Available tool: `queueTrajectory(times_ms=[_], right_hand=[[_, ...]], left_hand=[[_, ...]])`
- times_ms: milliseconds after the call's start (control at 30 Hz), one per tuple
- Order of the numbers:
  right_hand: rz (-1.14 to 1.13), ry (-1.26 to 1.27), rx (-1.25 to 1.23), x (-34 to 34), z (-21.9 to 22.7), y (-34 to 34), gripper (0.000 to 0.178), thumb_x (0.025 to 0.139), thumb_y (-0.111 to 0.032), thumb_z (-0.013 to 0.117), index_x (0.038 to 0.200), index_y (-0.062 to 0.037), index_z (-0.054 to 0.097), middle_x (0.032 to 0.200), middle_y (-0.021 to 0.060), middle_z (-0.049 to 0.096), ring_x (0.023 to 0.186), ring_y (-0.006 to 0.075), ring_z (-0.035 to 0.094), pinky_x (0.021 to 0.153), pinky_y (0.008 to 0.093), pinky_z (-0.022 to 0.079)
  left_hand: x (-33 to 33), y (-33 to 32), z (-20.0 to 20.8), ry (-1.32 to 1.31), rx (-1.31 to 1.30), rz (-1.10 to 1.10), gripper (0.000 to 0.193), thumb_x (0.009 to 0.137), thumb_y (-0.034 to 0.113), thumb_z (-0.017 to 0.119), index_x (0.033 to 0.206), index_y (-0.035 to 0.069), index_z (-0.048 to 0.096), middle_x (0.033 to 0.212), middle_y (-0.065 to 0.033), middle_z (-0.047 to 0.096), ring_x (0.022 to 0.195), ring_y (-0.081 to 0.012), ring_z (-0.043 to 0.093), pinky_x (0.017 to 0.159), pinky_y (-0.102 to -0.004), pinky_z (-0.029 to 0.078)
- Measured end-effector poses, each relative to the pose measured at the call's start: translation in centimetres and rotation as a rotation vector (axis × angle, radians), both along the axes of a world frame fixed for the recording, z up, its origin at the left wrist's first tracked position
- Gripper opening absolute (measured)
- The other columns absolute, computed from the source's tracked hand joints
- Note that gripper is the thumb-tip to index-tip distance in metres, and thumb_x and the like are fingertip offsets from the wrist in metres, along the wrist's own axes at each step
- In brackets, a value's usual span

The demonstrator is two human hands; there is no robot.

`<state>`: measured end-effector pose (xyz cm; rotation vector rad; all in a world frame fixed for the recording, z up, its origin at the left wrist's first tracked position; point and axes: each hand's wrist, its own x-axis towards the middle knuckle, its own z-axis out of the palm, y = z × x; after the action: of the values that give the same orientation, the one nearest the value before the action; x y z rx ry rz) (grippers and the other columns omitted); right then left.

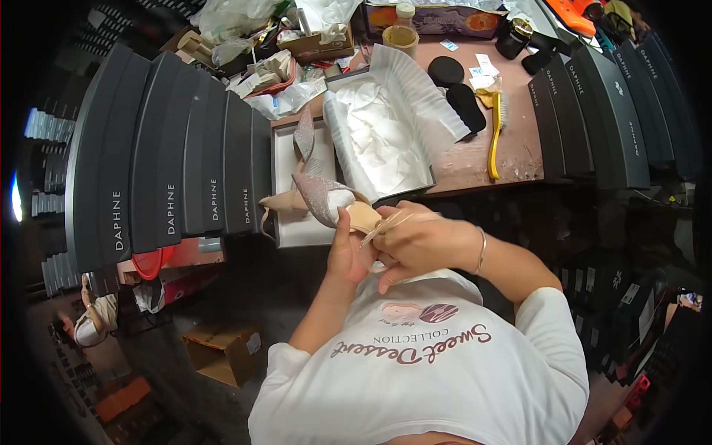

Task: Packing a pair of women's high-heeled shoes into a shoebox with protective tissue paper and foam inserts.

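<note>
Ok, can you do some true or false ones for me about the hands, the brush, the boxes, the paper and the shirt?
1. The left hand holds a glittery shoe. True.
2. A yellow brush lies on the table. True.
3. The right hand grips the yellow brush. False: it holds a pale strap by the shoe.
4. The paper in the open box is black. False: it's white.
5. Dark boxes stand at left and right. True.
6. The shirt is green. False: it's white.

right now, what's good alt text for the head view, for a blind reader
A person's left hand holds a glittery pointed shoe while the right hand grips a pale strap. Beyond are an open box of white tissue and a yellow-handled brush, with dark boxes on either side.
</note>
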<state>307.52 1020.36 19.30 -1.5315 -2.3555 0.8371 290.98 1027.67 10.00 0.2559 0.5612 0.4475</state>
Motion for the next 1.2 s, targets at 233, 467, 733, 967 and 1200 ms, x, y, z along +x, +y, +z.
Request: queueTrajectory(times_ms=[233,467,733,967,1200], right_hand=[[-0.455,0.622,-0.022,5.1,0.2,-1.5,0.039,0.079,-0.028,0.073,0.102,0.0008,0.062,0.084,0.0095,0.062,0.074,0.0176,0.061,0.065,0.0300,0.051],[-0.528,0.679,0.088,-0.5,-2.0,-4.2,0.027,0.077,-0.013,0.074,0.096,-0.0016,0.059,0.083,0.0080,0.059,0.073,0.0178,0.059,0.065,0.0287,0.049],[-0.567,0.834,0.020,-1.4,-2.8,-4.7,0.013,0.082,-0.004,0.068,0.088,-0.0013,0.057,0.083,0.0071,0.058,0.072,0.0148,0.058,0.067,0.0261,0.047],[-0.682,1.597,-0.289,-1.5,-6.5,-5.1,0.010,0.085,-0.002,0.062,0.084,-0.0021,0.052,0.081,0.0064,0.057,0.077,0.0133,0.057,0.071,0.0253,0.048],[-0.634,1.142,-0.263,-0.4,-7.2,-6.2,0.110,0.053,-0.042,0.087,0.141,-0.0022,0.033,0.140,0.0107,0.040,0.130,0.0238,0.039,0.102,0.0369,0.036]], left_hand=[[-2.0,0.8,-1.4,0.001,-0.095,0.125,0.046,0.094,0.033,0.055,0.125,0.001,0.046,0.106,-0.0107,0.057,0.102,-0.0244,0.055,0.098,-0.0422,0.043],[-2.1,0.8,-2.5,-0.028,-0.160,0.104,0.040,0.094,0.026,0.055,0.125,0.003,0.046,0.105,-0.0091,0.057,0.100,-0.0230,0.056,0.096,-0.0416,0.044],[-1.9,0.0,-2.6,0.017,-0.154,0.171,0.036,0.093,0.022,0.055,0.122,0.003,0.048,0.104,-0.0088,0.057,0.099,-0.0227,0.056,0.095,-0.0408,0.045],[-1.7,-0.1,-3.1,-0.071,-0.214,0.088,0.034,0.092,0.022,0.056,0.119,0.002,0.050,0.098,-0.0089,0.058,0.094,-0.0220,0.057,0.091,-0.0389,0.047],[-2.2,-0.6,-2.8,0.021,-0.307,0.039,0.034,0.090,0.022,0.060,0.117,0.002,0.052,0.101,-0.0094,0.059,0.095,-0.0228,0.058,0.091,-0.0398,0.049]])
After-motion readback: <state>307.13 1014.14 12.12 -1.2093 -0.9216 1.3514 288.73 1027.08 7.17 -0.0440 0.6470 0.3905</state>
